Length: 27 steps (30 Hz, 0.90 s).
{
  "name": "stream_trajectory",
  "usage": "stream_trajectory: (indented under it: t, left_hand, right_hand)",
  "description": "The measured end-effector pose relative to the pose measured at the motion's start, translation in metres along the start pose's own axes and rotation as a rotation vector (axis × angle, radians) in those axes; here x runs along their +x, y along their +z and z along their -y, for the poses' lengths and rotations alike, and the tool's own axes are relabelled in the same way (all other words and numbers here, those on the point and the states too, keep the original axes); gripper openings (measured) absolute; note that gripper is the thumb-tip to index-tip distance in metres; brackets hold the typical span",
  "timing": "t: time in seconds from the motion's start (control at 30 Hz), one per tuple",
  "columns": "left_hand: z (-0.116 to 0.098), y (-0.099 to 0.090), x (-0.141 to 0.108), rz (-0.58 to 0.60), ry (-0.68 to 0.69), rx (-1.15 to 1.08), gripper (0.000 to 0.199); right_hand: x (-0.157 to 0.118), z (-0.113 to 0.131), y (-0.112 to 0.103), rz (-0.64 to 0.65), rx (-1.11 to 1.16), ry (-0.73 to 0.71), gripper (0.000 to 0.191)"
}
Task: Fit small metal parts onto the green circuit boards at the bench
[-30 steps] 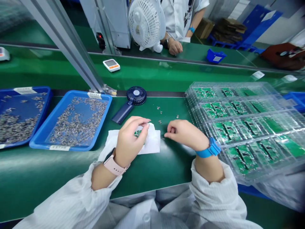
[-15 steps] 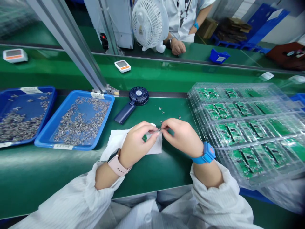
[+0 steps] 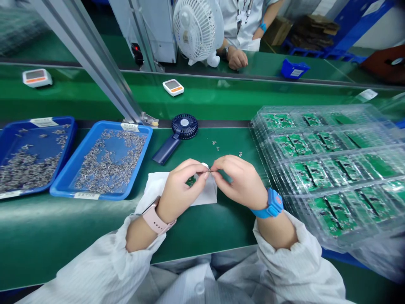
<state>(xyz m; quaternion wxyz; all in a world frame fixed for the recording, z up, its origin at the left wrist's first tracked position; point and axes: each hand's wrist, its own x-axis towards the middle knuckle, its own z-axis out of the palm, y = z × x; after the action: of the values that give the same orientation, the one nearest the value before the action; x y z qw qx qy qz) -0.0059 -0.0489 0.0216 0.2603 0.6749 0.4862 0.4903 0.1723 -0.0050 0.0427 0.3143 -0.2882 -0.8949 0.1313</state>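
Carefully pinching a tiny metal part (image 3: 209, 170) between the pressed-together fingertips of the left hand (image 3: 179, 190) and right hand (image 3: 238, 181), apparently mid-fitting just beside a green circuit board (image 3: 190, 181) on white tissue (image 3: 155, 188), needing steady alignment next.

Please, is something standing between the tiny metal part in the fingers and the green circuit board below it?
Yes, the left hand partly covers the green circuit board on the white sheet. The tiny metal part is pinched between the fingertips of that hand and the right hand. No other thing is visible between them.
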Motion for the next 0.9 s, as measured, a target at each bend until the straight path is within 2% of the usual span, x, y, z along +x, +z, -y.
stream_trajectory:
  t: [0.2,0.63,0.9]
  left_hand:
    - [0.001,-0.002,0.0,0.003,0.075,0.038,0.012]
    - [0.002,-0.003,-0.002,0.002,0.209,0.212,0.012]
    - [0.0,-0.003,-0.001,-0.047,0.208,0.275,0.011]
  right_hand:
    - [0.002,0.003,0.001,-0.012,0.149,0.143,0.007]
    - [0.001,0.005,0.007,-0.087,0.161,0.148,0.01]
    - [0.001,0.009,0.012,-0.135,0.104,0.193,0.009]
